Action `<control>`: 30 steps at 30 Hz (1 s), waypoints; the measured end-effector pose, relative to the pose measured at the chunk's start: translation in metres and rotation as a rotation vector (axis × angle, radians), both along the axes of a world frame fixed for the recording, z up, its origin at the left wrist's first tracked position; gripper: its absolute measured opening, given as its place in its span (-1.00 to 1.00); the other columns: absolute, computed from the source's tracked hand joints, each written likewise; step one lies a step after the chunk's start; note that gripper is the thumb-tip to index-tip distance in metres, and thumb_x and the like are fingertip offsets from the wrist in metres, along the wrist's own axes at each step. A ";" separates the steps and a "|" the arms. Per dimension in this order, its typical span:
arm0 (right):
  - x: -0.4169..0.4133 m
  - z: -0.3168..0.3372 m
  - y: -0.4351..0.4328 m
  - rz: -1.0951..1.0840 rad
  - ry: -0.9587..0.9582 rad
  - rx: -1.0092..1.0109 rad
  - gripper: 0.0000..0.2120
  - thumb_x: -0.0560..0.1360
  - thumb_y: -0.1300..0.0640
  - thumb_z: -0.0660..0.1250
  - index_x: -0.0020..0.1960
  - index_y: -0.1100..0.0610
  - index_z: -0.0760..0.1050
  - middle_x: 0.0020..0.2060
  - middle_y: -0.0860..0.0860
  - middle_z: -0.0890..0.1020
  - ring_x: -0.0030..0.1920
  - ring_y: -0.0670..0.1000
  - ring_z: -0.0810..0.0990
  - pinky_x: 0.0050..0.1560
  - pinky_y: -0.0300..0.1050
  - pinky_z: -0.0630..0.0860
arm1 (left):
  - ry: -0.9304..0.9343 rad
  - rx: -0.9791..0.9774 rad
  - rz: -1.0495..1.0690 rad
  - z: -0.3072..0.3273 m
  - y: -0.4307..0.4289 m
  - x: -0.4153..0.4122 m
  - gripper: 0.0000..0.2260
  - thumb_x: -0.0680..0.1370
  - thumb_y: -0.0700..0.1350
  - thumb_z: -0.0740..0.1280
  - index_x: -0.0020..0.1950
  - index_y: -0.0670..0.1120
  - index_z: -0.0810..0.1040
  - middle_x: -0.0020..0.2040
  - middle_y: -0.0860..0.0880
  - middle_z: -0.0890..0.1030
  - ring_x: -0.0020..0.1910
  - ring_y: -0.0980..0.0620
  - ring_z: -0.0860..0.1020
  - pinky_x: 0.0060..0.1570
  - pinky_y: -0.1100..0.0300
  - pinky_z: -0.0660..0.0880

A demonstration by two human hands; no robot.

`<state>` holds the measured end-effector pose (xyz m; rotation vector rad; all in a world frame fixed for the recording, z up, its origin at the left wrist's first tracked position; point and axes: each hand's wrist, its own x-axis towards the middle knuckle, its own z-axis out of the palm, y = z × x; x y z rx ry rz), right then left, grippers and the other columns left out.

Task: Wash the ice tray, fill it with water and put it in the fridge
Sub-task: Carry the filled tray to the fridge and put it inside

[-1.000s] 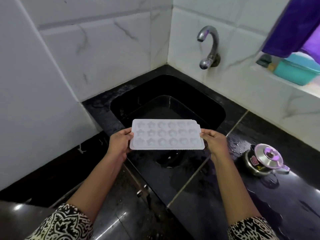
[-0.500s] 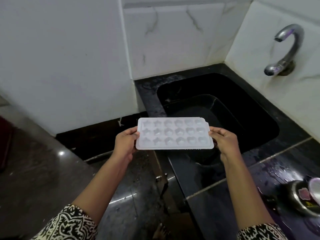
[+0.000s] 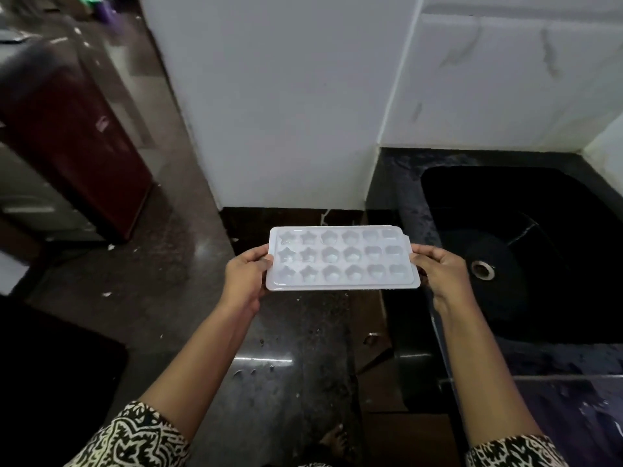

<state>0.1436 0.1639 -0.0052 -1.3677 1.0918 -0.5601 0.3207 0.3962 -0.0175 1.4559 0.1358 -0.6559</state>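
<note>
Ice tray (image 3: pixel 342 258) above dark speckled floor (image 3: pixel 151 281)

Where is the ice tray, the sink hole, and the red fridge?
ice tray (image 3: pixel 342 259), head view, middle of its moulded top.
sink drain (image 3: pixel 482 269), head view, its metal ring.
red fridge (image 3: pixel 72 139), head view, its door front.

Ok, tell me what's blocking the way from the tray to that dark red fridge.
Nothing visible. The ice tray is level in both hands; bare floor lies between it and the fridge, far left.
</note>
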 end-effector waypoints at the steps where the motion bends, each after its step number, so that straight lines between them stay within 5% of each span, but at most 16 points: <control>1: 0.008 0.000 0.012 0.025 0.002 0.003 -0.85 0.44 0.30 0.40 -0.11 0.06 0.63 -0.14 0.03 0.70 -0.12 0.00 0.68 -0.18 -0.13 0.58 | -0.001 -0.001 0.029 0.001 0.017 0.001 -0.79 0.60 -0.31 0.24 0.13 -0.09 0.59 -0.10 -0.06 0.68 -0.32 0.09 0.68 -0.46 0.24 0.54; 7: 0.048 0.001 0.085 0.173 0.003 0.021 -0.87 0.45 0.31 0.39 -0.04 0.15 0.62 -0.11 0.07 0.69 -0.10 0.02 0.67 -0.11 -0.09 0.59 | -0.001 -0.003 0.175 0.002 0.113 -0.001 -0.78 0.60 -0.31 0.24 0.01 -0.05 0.62 -0.24 0.02 0.71 -0.34 0.08 0.68 -0.46 0.24 0.55; 12: 0.077 0.001 0.154 0.304 -0.003 -0.006 -0.86 0.46 0.33 0.38 -0.05 0.14 0.61 -0.15 0.00 0.68 -0.25 -0.19 0.64 -0.32 -0.36 0.52 | 0.017 0.006 0.322 -0.001 0.196 -0.012 -0.79 0.59 -0.31 0.24 -0.01 -0.05 0.61 -0.26 0.02 0.72 -0.32 0.08 0.68 -0.47 0.23 0.55; 18: 0.109 -0.007 0.235 0.492 0.053 0.018 -0.87 0.47 0.29 0.39 -0.03 0.12 0.62 -0.06 0.05 0.68 -0.02 0.05 0.65 0.03 0.03 0.60 | 0.004 0.019 0.529 -0.001 0.287 -0.034 -0.77 0.59 -0.33 0.23 -0.03 -0.06 0.61 -0.28 0.02 0.71 -0.35 0.09 0.68 -0.48 0.23 0.55; 25: 0.140 -0.009 0.323 0.743 0.011 0.055 -0.86 0.47 0.35 0.35 -0.01 0.22 0.61 -0.16 0.09 0.68 -0.21 0.00 0.65 -0.23 -0.22 0.57 | -0.010 0.029 0.776 -0.002 0.373 -0.068 -0.76 0.59 -0.32 0.21 -0.05 -0.05 0.60 -0.24 0.02 0.69 -0.36 0.12 0.67 -0.48 0.23 0.55; 30: 0.163 -0.004 0.383 0.928 -0.004 0.103 -0.88 0.48 0.37 0.34 -0.05 0.21 0.59 -0.25 0.07 0.67 -0.39 -0.11 0.64 -0.44 -0.29 0.51 | -0.029 0.039 0.958 -0.002 0.423 -0.092 -0.77 0.59 -0.29 0.22 -0.05 -0.02 0.60 -0.14 -0.02 0.69 -0.27 0.09 0.67 -0.29 0.09 0.64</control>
